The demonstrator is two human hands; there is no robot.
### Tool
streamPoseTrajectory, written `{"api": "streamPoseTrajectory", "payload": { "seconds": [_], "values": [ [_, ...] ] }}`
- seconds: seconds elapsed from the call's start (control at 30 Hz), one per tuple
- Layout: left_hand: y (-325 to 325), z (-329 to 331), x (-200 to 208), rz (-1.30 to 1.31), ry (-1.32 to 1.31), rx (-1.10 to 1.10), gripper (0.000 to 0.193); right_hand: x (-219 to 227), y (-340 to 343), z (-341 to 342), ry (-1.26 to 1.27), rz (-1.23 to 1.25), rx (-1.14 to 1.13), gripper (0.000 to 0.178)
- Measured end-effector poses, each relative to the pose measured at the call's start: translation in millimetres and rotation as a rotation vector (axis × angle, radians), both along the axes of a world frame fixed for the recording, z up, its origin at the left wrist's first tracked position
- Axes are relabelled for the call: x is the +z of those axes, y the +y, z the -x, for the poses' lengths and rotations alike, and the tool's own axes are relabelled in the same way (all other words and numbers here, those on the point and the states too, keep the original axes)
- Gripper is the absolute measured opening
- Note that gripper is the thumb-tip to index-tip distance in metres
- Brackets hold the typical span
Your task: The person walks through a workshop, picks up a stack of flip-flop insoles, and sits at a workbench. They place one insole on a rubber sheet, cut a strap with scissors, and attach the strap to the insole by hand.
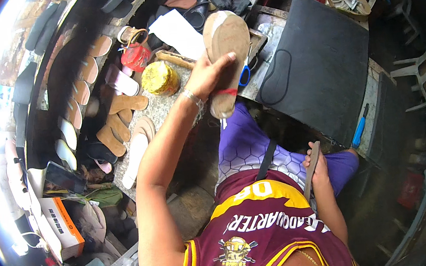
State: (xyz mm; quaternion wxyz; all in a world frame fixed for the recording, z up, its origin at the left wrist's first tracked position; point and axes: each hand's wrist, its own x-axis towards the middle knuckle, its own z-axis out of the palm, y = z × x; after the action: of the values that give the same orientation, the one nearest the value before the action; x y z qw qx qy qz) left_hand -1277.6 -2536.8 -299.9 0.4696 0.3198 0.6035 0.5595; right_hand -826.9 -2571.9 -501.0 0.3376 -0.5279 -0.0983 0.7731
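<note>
In my left hand (207,75) is a brown shoe sole (226,38), held up over the workbench with my thumb across its face. A red band crosses it near its lower end, and its upper end shows a pale edge. My right hand (320,165), resting by my purple-clad thigh, is closed around a thin flat grey-brown piece (311,172) seen edge-on. Just beside the sole are scissors with blue handles (244,76). A yellow tin (160,79) stands left of my left wrist, on the stone-like bench top (173,102).
A black sheet (320,64) with a black sole shape (275,77) on it lies to the right. A blue-handled tool (360,127) rests at its near edge. Tan cut soles (111,132), a red tin (136,58) and white paper (178,34) crowd the left. White plastic chairs (417,72) stand far right.
</note>
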Motion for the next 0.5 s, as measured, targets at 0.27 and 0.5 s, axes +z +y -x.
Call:
{"api": "streamPoseTrajectory", "payload": {
  "seconds": [0.27,0.5],
  "values": [
    [123.5,129.5,-65.4,-0.183,0.196,0.377,0.056,3.6,20.5,-25.9,0.095,0.07,-0.049,0.029],
    [188.5,194.2,-103.7,0.255,0.841,0.542,0.1,6.0,89.7,-31.4,0.131,-0.302,-0.06,0.028]
  ]
}}
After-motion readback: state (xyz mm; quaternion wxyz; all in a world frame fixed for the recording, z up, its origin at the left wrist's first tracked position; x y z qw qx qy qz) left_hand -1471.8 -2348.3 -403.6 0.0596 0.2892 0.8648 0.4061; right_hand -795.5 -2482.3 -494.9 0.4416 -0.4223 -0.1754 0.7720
